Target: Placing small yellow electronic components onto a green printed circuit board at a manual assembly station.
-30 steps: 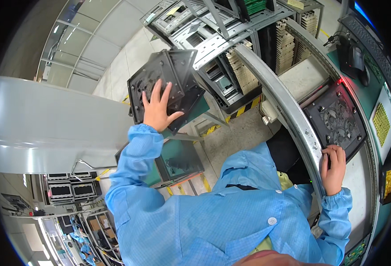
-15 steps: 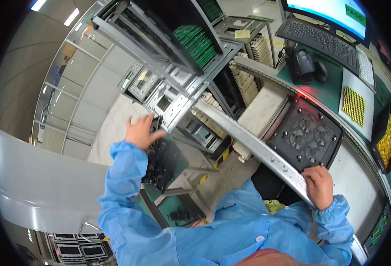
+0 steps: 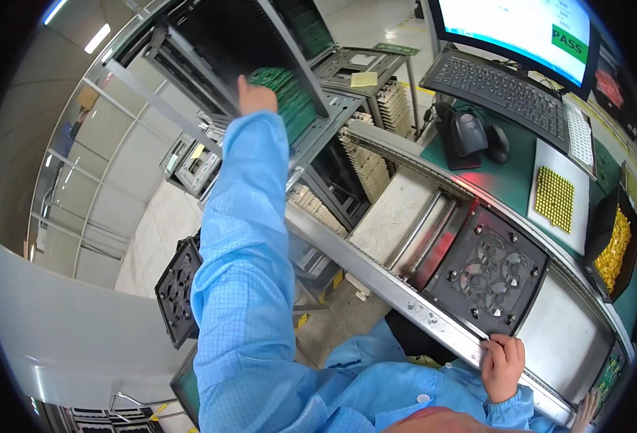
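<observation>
My left arm stretches far forward, and the left hand (image 3: pixel 258 97) is at a rack beside a row of upright green circuit boards (image 3: pixel 293 108). One digit points up; the other fingers are hidden, so I cannot tell whether it grips a board. The right hand (image 3: pixel 504 364) rests with curled fingers over the metal conveyor rail (image 3: pixel 412 310), at the near corner of a black fixture plate (image 3: pixel 488 267). That plate lies flat between the rails, with round cutouts and small knobs. A second black fixture plate (image 3: pixel 178 289) stands tilted left of my left sleeve, partly covered by it.
A monitor (image 3: pixel 520 32), keyboard (image 3: pixel 502 86), scanner (image 3: pixel 468 133) and mouse (image 3: pixel 498 144) stand beyond the conveyor. Right of them are a tray of yellow parts (image 3: pixel 554 198) and a black bin of yellow pieces (image 3: pixel 611 252). Another person's hand (image 3: pixel 586 411) shows at lower right.
My left hand has moved from beside the tilted black plate, forward and right to the circuit boards. The flat fixture sits lower in view, and my right hand remains by its near edge.
</observation>
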Demonstrator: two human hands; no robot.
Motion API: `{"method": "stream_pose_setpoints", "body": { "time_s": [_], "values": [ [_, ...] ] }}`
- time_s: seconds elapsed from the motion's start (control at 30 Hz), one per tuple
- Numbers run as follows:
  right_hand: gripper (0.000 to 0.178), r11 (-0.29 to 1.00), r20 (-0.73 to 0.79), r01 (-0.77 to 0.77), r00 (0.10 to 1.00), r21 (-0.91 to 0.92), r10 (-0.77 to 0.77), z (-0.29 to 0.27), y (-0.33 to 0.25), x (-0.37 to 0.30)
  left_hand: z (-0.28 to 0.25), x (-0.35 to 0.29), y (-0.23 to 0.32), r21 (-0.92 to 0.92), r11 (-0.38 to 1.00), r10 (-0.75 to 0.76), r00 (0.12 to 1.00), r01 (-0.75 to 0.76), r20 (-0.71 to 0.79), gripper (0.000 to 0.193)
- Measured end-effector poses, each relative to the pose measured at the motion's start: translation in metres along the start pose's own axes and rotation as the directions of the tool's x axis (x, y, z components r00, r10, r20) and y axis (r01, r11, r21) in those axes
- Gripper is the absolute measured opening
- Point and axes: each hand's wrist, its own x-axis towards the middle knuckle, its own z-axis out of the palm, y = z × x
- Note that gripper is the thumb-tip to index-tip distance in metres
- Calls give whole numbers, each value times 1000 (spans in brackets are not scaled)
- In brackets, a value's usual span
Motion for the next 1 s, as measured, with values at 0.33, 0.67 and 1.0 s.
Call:
{"method": "stream_pose_setpoints", "body": {
  "time_s": [0.33, 0.67, 1.0],
  "values": [
    [25, 999, -10, -3, 1000, 35, 3, -3, 0, 8, -54, -70, 4, -436, 882, -103, 831, -177, -546, 18],
    [27, 999, -55, -45, 997, 31, 46, 4, 2, 16, -220, -260, 138, -399, 451, 15, 454, -798, -891, 23],
    [24, 997, -96, -81, 992, 2, 81, 10, 2, 14, -221, -217, 246, -616, 156, -158, 596, -772, -788, 20]
  ]
}}
